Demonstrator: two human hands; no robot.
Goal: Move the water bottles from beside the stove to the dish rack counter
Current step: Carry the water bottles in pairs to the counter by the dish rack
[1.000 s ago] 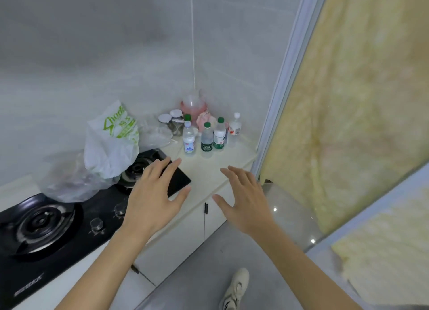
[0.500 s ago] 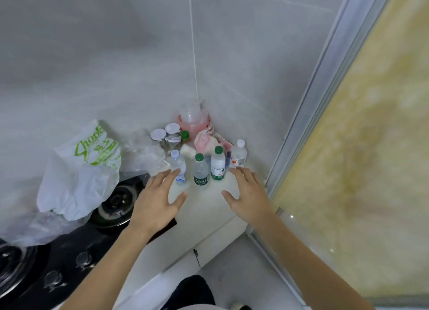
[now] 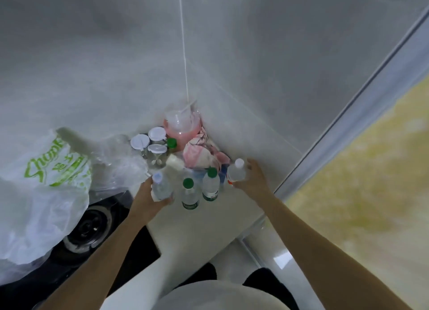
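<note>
Four upright bottles stand in a row on the counter (image 3: 197, 230) in the tiled corner, just right of the stove (image 3: 88, 226). The left hand (image 3: 148, 199) closes its grip around the blue-capped bottle (image 3: 161, 189) at the row's left end; the right hand (image 3: 255, 179) closes around the white-capped bottle (image 3: 236, 173) at the right end. Whether either has left the surface cannot be told. Between the hands, two green-capped bottles (image 3: 189, 194) (image 3: 210, 185) stand free, side by side, long axes vertical, each nearer the hand on its own side. Behind the row are lidded jars (image 3: 156, 151), a pink jug (image 3: 182, 125) and a crumpled cloth (image 3: 199, 155). A white bag (image 3: 44, 184) covers part of the stove. The dish rack counter is out of view, so each carry likely requires a turn away from the corner.
</note>
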